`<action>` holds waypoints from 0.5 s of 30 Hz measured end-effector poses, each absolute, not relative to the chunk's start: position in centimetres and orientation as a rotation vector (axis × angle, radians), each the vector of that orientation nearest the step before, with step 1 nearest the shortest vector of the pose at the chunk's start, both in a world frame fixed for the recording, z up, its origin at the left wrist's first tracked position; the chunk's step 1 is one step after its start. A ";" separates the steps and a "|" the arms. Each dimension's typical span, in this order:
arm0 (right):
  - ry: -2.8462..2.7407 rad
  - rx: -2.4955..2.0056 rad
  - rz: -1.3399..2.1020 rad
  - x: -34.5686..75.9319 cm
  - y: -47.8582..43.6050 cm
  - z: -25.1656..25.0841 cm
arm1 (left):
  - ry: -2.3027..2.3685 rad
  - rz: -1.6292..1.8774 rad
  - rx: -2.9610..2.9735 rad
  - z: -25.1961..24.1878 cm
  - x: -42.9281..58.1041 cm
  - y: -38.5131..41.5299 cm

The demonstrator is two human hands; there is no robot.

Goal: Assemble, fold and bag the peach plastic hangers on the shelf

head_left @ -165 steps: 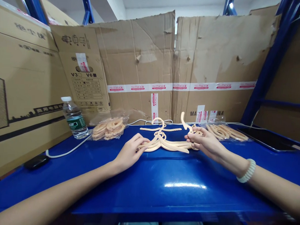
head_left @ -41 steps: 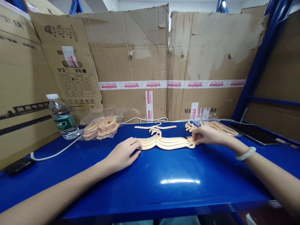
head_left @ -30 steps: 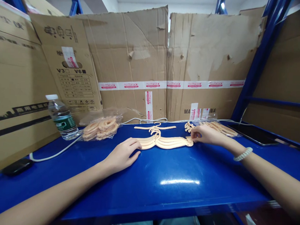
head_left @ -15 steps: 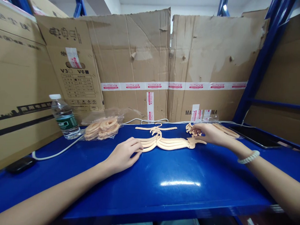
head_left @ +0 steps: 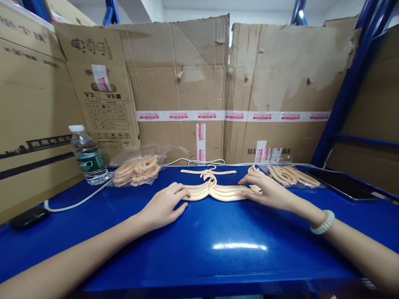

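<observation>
Several small beige hangers (head_left: 224, 192) lie close together on the blue tabletop, their hooks bunched at the middle. My left hand (head_left: 168, 205) rests over their left ends, fingers stretched out and thumb apart. Around the right ends is my right hand (head_left: 265, 191), its thumb and fingers spread; whether it presses on them I cannot tell. Small beige pieces show partly under and behind its fingers. Just beyond the bunch lies a single beige hanger (head_left: 208, 170).
A clear bag of beige rings (head_left: 136, 171) and a water bottle (head_left: 89, 156) stand at left. Back right are another bag of beige pieces (head_left: 293, 175) and a dark phone (head_left: 344, 186). A white cable (head_left: 69, 208) runs along the left. Cardboard sheets (head_left: 176, 70) wall the back.
My right hand has come left and down from the small pieces to the hangers' right ends, its fingers spreading. My left thumb has moved off the hangers.
</observation>
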State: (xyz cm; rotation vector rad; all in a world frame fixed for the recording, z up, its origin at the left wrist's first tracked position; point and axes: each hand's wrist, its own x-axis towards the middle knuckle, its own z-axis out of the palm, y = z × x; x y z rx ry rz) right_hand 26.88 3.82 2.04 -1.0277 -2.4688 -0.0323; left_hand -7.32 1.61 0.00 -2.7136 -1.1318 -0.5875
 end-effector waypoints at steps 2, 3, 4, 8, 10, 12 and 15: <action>-2.533 -1.003 0.013 26.3 3.7 1.5 | -1.129 -0.594 -2.734 0.0 -7.4 1.7; -2.553 -0.996 0.028 26.0 3.6 1.2 | -1.129 -0.595 -2.743 0.0 -7.4 1.7; -2.572 -0.997 0.038 25.8 3.6 0.9 | -1.135 -0.590 -2.750 -0.1 -7.5 1.8; -2.586 -1.042 0.035 25.5 3.5 0.2 | -1.227 -0.556 -2.753 -0.4 -7.6 1.8; -2.575 -1.045 0.034 25.4 3.6 0.1 | -1.258 -0.552 -2.778 -0.6 -7.6 1.8; -2.578 -1.030 0.032 25.4 3.7 0.1 | -1.248 -0.563 -2.816 -0.7 -7.5 1.8; -2.584 -1.010 0.021 25.5 4.1 0.0 | -1.220 -0.582 -2.835 -0.7 -7.4 1.7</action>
